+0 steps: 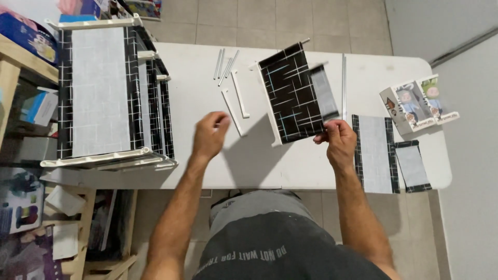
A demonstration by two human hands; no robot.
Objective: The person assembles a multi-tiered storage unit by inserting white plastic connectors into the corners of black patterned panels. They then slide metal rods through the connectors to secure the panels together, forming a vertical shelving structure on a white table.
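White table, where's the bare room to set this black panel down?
Bare room on the white table: the front strip between the left hand and right hand, and the back right corner behind the booklets. Crowded: the stacked shelves at left, the rods and fabric pieces.

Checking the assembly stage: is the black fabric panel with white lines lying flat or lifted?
Lifted: the black fabric panel with white lines is tilted, its corner pinched by the right hand, shadow beneath on the white table.

Picture cards lie at the white table's far right edge.
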